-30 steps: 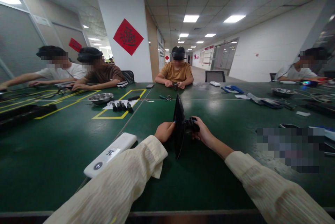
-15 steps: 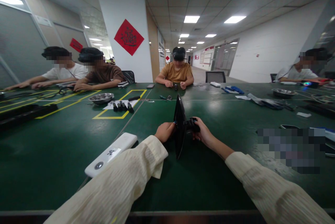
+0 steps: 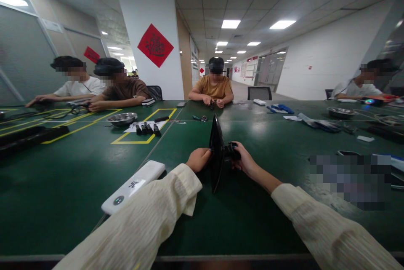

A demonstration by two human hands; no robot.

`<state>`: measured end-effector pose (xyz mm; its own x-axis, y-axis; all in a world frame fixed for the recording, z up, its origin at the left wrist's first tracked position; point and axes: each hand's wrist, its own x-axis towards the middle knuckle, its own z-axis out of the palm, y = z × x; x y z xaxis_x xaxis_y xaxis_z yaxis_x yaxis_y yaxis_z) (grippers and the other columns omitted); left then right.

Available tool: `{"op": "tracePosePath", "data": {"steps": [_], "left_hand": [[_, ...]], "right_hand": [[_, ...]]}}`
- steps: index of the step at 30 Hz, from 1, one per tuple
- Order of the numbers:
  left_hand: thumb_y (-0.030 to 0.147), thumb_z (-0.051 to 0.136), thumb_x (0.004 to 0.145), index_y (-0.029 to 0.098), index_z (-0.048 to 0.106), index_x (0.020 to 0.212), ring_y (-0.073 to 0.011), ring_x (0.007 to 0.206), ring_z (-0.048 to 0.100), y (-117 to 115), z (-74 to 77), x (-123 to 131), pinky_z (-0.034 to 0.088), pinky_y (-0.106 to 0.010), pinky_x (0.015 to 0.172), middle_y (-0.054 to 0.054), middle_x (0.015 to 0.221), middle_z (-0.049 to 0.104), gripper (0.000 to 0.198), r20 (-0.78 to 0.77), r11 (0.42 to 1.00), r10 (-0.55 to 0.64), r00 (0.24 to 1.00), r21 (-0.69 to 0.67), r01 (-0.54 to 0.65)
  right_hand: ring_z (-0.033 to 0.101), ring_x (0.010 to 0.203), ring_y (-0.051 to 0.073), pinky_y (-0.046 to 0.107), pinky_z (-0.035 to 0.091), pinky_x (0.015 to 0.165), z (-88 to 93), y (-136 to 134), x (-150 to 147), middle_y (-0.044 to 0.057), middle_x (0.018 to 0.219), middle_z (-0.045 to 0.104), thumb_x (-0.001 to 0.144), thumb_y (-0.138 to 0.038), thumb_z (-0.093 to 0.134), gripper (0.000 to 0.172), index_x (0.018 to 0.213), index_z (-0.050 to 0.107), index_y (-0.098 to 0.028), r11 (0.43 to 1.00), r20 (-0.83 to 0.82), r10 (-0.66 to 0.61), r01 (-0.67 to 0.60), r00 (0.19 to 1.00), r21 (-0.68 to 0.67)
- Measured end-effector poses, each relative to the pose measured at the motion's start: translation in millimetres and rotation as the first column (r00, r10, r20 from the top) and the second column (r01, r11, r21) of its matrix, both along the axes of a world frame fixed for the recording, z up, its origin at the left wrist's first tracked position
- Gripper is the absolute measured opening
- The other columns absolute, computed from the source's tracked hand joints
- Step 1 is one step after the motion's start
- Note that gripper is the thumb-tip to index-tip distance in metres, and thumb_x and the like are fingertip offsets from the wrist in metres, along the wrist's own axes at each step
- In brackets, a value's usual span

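Note:
A thin black panel (image 3: 216, 154) stands nearly edge-on to me above the green table, its kind unclear from this angle. My left hand (image 3: 199, 159) is closed at its left face, with the fingertips partly hidden behind it. A dark, chunky mount-like part (image 3: 232, 151) juts from the panel's right side. Around that part my right hand (image 3: 244, 159) is closed, thumb and fingers pressed on it. Beside my left forearm lies a white oblong device (image 3: 134, 188) marked with a handwritten number.
On the green table (image 3: 265, 215), several black cylindrical parts (image 3: 148, 129) lie on paper within yellow tape. Metal bowls (image 3: 122, 118) stand left and right. Pliers (image 3: 199, 118) lie ahead, blue-grey gloves (image 3: 318, 123) to the right. A co-worker (image 3: 214, 86) sits opposite; others sit at both sides.
My hands and the black panel hold practically the same place. The co-worker opposite has shifted a hand slightly, and one at far left has drawn their hands inward.

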<state>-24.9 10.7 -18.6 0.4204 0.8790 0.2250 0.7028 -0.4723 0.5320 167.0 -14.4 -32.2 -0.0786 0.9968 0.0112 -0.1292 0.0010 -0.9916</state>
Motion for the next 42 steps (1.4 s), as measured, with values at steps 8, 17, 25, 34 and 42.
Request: {"op": "tracePosePath", "data": {"steps": [8, 17, 25, 34, 42], "left_hand": [[0.053, 0.012, 0.086, 0.018, 0.045, 0.056, -0.0155, 0.056, 0.047, -1, -0.4, 2, 0.031, -0.026, 0.054, -0.003, 0.054, 0.048, 0.057, 0.032, 0.998, 0.045, 0.998, -0.053, -0.043], [0.048, 0.015, 0.088, 0.016, 0.055, 0.06, -0.0173, 0.061, 0.052, 0, -1.0, 0, 0.035, -0.027, 0.058, -0.005, 0.059, 0.056, 0.058, 0.018, 0.999, 0.029, 0.999, -0.029, -0.028], [0.047, 0.016, 0.088, 0.014, 0.059, 0.066, -0.0182, 0.064, 0.054, 0, -0.5, 1, 0.036, -0.027, 0.059, -0.006, 0.064, 0.058, 0.059, -0.01, 1.0, 0.014, 1.0, -0.004, -0.014], [0.048, 0.014, 0.089, 0.015, 0.057, 0.063, -0.0174, 0.061, 0.052, 0, -1.4, 1, 0.036, -0.027, 0.058, -0.006, 0.061, 0.057, 0.06, 0.01, 0.999, 0.036, 0.999, -0.017, -0.036], [0.043, 0.021, 0.087, 0.014, 0.059, 0.066, -0.0174, 0.064, 0.053, 0, -1.5, 0, 0.037, -0.028, 0.062, -0.006, 0.066, 0.06, 0.052, 0.01, 1.0, -0.004, 1.0, 0.019, 0.003]], "right_hand": [[0.044, 0.028, 0.012, 0.016, 0.024, 0.027, 2.6, -2, 0, -0.006, 0.044, 0.049, 0.076, -0.034, 0.033, 0.04, 0.114, 0.034, -0.021, 1.0, 0.011, -0.005, 0.005, 1.0, -0.014], [0.043, 0.028, 0.012, 0.017, 0.023, 0.027, -4.0, 2, 2, -0.007, 0.044, 0.048, 0.075, -0.037, 0.036, 0.041, 0.113, 0.035, -0.022, 1.0, -0.009, 0.015, -0.015, 1.0, 0.009], [0.044, 0.029, 0.012, 0.017, 0.024, 0.026, -1.5, 1, 1, -0.007, 0.048, 0.05, 0.074, -0.036, 0.036, 0.038, 0.11, 0.035, -0.022, 1.0, -0.029, 0.009, -0.009, 1.0, 0.001], [0.045, 0.029, 0.012, 0.017, 0.026, 0.027, -7.3, 4, 3, -0.007, 0.046, 0.049, 0.076, -0.038, 0.037, 0.041, 0.113, 0.035, -0.022, 0.999, -0.022, 0.034, -0.034, 0.999, 0.016], [0.044, 0.028, 0.012, 0.017, 0.023, 0.027, -6.2, 3, 3, -0.008, 0.044, 0.048, 0.076, -0.039, 0.037, 0.041, 0.113, 0.035, -0.022, 1.0, -0.008, 0.024, -0.024, 1.0, 0.015]]}}
